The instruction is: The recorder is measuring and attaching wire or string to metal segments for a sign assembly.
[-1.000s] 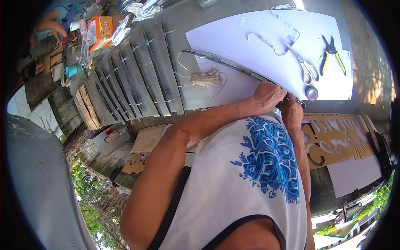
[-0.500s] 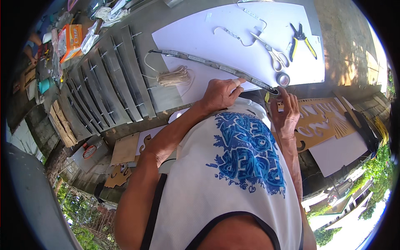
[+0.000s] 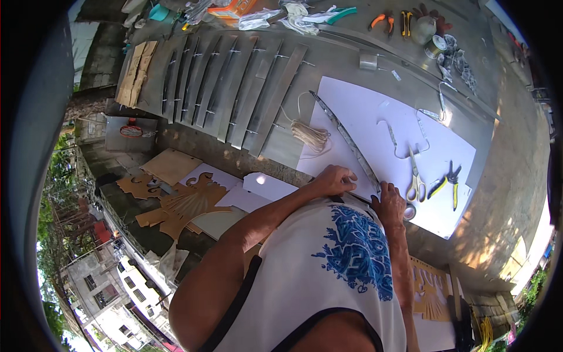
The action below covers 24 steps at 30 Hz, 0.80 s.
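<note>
A long, narrow, curved dark metal strip [image 3: 347, 136] lies slantwise over a large white sheet [image 3: 352, 100], its near end at my right hand. My right hand [image 3: 389, 204] is closed, fingers bent at that end of the strip. My left hand [image 3: 334, 180] is closed at the sheet's near edge, left of the strip; what its fingers hold, if anything, is hidden. A bundle of cream cord [image 3: 311, 136] lies by the far half of the strip. Close to my right hand are a roll of tape [image 3: 409, 212] and scissors [image 3: 416, 182].
Yellow-handled pliers [image 3: 447, 185] and a measuring tape [image 3: 394, 141] lie on the sheet. Several grey metal slats [image 3: 278, 100] stand to the left. At the back are a tin [image 3: 435, 47] and orange-handled pliers [image 3: 382, 23]. Brown cut-out patterns [image 3: 185, 202] lie lower left.
My view has turned, so the bench appears swung clockwise. My left hand has come off the middle of the strip to the sheet's near edge. My right hand stays by the strip's near end.
</note>
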Available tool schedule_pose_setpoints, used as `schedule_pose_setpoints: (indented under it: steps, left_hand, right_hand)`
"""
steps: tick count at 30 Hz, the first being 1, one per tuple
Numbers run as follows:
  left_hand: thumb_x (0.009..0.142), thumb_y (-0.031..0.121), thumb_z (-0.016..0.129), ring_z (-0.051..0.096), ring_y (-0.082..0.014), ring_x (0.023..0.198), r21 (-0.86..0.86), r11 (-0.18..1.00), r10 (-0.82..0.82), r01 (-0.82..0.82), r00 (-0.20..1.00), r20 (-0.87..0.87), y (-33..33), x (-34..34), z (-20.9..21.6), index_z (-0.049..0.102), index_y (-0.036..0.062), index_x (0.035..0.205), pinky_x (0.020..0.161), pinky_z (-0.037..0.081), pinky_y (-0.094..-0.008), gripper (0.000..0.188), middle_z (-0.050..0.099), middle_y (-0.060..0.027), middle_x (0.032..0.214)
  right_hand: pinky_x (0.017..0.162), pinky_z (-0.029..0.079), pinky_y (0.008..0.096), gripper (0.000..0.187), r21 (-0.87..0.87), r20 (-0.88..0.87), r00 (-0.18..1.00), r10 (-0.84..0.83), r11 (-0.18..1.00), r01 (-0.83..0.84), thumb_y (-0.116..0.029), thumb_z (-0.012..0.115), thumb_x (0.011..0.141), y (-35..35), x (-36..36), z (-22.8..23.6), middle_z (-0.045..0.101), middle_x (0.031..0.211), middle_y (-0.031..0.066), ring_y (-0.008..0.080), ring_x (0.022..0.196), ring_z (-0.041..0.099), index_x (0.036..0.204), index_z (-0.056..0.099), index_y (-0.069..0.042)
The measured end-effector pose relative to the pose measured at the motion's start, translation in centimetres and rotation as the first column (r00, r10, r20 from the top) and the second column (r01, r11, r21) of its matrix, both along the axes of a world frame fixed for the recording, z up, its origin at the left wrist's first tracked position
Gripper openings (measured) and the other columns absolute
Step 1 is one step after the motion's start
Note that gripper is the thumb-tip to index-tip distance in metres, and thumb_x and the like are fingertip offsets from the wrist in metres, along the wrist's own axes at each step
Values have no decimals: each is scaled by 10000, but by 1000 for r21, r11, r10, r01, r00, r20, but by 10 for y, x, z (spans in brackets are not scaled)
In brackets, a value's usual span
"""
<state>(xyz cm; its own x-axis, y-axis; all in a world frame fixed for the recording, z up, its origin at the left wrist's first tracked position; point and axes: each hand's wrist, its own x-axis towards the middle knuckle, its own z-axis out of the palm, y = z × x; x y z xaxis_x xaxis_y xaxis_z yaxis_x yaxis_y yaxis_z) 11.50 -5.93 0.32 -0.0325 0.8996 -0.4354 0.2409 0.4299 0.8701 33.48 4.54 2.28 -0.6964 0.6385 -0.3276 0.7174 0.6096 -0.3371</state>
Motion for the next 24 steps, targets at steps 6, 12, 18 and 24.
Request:
schedule_pose_setpoints:
  steps: [6,12,18,24]
  left_hand:
    - [879,197,718,685,-157,599,-97,982,172,-162,980,101,-13,4,7,673,-53,1163,596,545,-289,381,734,-137,830]
    - [895,190,711,688,-157,602,-131,954,284,-270,954,100,-33,14,4,659,-68,1175,575,544,-287,384,735,-143,852]
    - [871,197,743,695,-182,560,-88,959,282,-271,946,158,-35,25,-10,679,-75,1097,562,553,-301,359,741,-153,836]
    - [879,277,764,709,-178,697,-139,908,419,-395,852,314,-26,33,-28,590,-91,1210,594,564,-315,525,729,-131,935]
  right_hand:
    - [779,557,497,427,-140,113,987,115,985,-99,-242,772,802,18,-21,4,647,1050,182,394,943,676,1101,538,-46]
    - [772,555,500,414,-153,96,977,189,973,-173,-245,759,814,25,-39,-2,667,1022,222,424,905,688,1081,526,-30]
    - [754,550,525,350,-142,-14,979,203,969,-203,-214,725,804,34,-38,-39,674,912,242,456,850,680,1008,520,-18]
    - [768,545,506,353,-479,-197,973,118,855,-200,-217,720,798,39,-48,-27,691,904,275,447,901,682,1021,600,30]
